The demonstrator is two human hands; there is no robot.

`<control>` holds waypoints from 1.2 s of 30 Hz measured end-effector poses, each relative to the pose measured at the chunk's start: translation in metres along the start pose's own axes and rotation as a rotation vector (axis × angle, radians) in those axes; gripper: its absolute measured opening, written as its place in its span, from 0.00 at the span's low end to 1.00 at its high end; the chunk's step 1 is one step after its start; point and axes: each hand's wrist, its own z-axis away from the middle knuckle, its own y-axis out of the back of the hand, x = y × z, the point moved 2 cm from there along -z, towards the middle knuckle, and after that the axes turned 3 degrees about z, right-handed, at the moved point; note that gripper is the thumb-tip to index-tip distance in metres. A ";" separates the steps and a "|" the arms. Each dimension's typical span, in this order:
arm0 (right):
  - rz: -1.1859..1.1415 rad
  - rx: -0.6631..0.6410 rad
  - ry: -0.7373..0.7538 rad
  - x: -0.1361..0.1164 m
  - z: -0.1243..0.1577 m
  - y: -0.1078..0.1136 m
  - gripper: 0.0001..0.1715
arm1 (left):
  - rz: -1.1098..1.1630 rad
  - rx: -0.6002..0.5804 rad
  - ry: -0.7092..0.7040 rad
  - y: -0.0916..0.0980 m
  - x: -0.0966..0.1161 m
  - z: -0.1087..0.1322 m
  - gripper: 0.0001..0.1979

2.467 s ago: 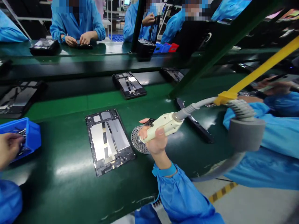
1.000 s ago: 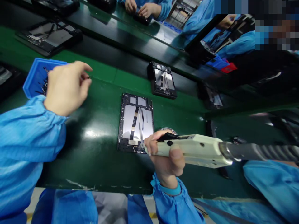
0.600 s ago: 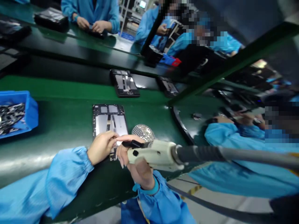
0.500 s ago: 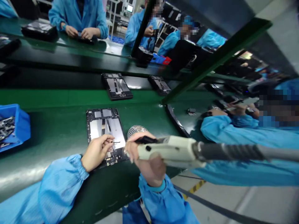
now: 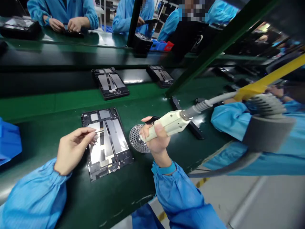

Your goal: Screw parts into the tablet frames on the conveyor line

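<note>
L hand (image 5: pixel 71 148) is held over the left edge of the opened tablet (image 5: pixel 106 140), which is laid flat on the green bench (image 5: pixel 100 197), right in front of the person. Thumb and forefinger are pinched together on a thin small part (image 5: pixel 99 131), too small for its kind to be told. The part is kept just above the tablet's silver plate, upper-left area.

R hand (image 5: pixel 154 140) is wrapped tight round the cream screwdriver (image 5: pixel 170 122), w/ fingers closed on the body. The tool is tilted, tip down and to the left, over the round perforated dish (image 5: pixel 135 141), which is set just beside the tablet's right edge. Contact btwn tip and dish can't be made out.

A grey hose (image 5: pixel 209 102) is run from the tool's rear up to a yellow bar (image 5: pixel 267 81). A blue bin (image 5: pixel 8 143) is cut off at far left. Another opened tablet (image 5: pixel 111 82) is laid further back. A co-worker's blue sleeve (image 5: pixel 226 117) is seen at right.
</note>
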 end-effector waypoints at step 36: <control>0.049 -0.086 0.055 -0.011 -0.001 0.006 0.27 | 0.126 0.170 0.078 0.026 -0.034 -0.071 0.09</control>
